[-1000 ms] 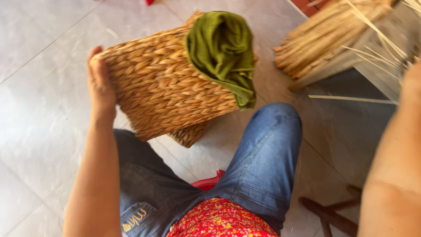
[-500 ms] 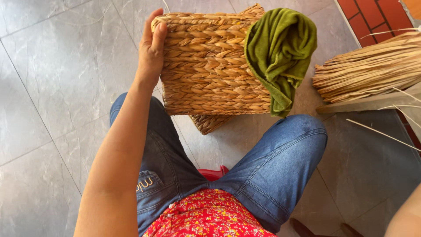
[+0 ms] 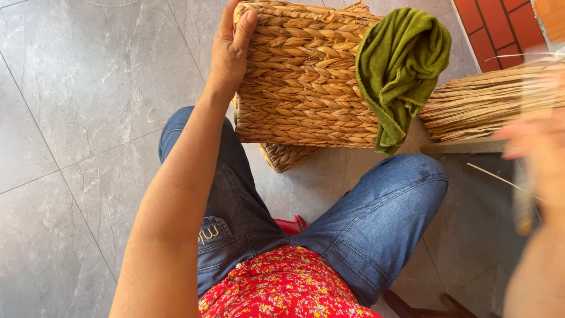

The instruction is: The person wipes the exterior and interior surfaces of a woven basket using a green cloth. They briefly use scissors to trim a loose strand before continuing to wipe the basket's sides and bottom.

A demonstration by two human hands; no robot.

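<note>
My left hand [image 3: 231, 50] grips the left edge of a woven straw basket [image 3: 306, 82], thumb on its near face. The basket stands tilted on the floor in front of my knees. A green cloth [image 3: 401, 62] hangs over the basket's right corner. A smaller woven piece [image 3: 288, 156] sticks out from under the basket. My right hand [image 3: 532, 138] is a blur at the right edge, close to a bundle of straw strands [image 3: 488, 100]. A dim, thin shape hangs below my right hand, and I cannot tell whether the hand holds it.
I sit on a red stool [image 3: 289, 224] with my jeans-clad legs spread on a grey tiled floor [image 3: 76, 106]. The straw bundle lies on a low wooden ledge [image 3: 465, 146]. Red tiles [image 3: 500, 23] show at the top right.
The basket has turned more square to me and sits closer between my knees. My left hand stays on its left edge. My right hand has come into view at the right.
</note>
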